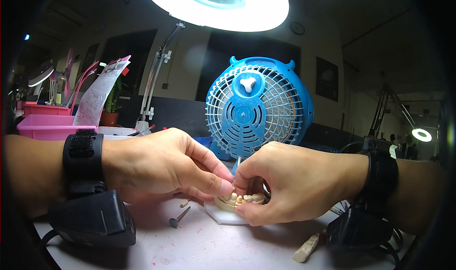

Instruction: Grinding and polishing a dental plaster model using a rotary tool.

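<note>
A cream dental model (229, 204) with several tooth shapes rests on a white flat base (223, 217) in the middle of the table. My right hand (299, 182) grips the model from the right, its thumb along the near side and its index finger curled over behind. My left hand (156, 168) reaches in from the left, thumb and index finger pinched together at the model's left teeth. Whatever lies between those fingertips is hidden. Left of the model lie a small metal pin tool with a grey round head (175, 222) and a little cream piece (184, 203).
A blue fan (245, 111) stands right behind my hands. Overhead hangs a lit ring magnifier lamp (256, 20). Pink trays (52, 127) and a clipboard with papers (102, 92) are at the left. A loose cream cast piece (306, 247) lies near right, among reddish crumbs.
</note>
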`<state>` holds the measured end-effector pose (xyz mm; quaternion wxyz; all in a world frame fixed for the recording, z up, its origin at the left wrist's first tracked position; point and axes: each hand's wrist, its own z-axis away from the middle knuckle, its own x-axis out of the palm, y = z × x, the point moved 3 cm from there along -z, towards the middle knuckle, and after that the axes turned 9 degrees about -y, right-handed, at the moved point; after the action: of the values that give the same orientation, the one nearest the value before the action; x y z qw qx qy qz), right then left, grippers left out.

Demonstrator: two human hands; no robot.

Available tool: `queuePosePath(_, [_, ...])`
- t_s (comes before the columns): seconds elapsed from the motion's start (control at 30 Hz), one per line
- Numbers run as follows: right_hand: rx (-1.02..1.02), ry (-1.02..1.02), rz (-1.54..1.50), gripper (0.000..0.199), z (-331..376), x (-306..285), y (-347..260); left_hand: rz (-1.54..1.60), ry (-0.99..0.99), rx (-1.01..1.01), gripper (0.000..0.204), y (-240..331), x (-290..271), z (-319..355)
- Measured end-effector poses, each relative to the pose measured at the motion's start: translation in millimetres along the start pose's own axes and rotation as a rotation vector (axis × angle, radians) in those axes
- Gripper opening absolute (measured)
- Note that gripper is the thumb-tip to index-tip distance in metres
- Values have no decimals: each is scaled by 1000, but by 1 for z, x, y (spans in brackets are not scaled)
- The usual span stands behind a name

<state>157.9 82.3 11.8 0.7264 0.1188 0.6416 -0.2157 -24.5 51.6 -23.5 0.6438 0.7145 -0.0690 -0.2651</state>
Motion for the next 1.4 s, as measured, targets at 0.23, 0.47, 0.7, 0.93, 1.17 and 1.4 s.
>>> queuePosePath(0.23, [8, -21, 16, 36, 2, -2, -3, 15, -21, 2, 24, -1, 0, 1])
queuePosePath(0.47, [23, -119, 135, 32, 2, -14, -3, 28, -20, -2, 25, -1, -1, 1])
queuePosePath(0.7, [4, -94, 237, 25, 6, -3, -7, 50, -22, -3, 24, 0, 1, 1])
queuePosePath(0.93, [-47, -66, 188, 25, 8, -3, -4, 63, -33, 6, 25, -1, 1, 1])
queuePosePath(1.17, [7, -101, 48, 34, 23, -18, 2, 61, -20, -4, 25, 0, 2, 1])
queuePosePath(1.4, [86, -26, 21, 35, 9, -9, -8, 76, 86, -37, 19, 0, 2, -1])
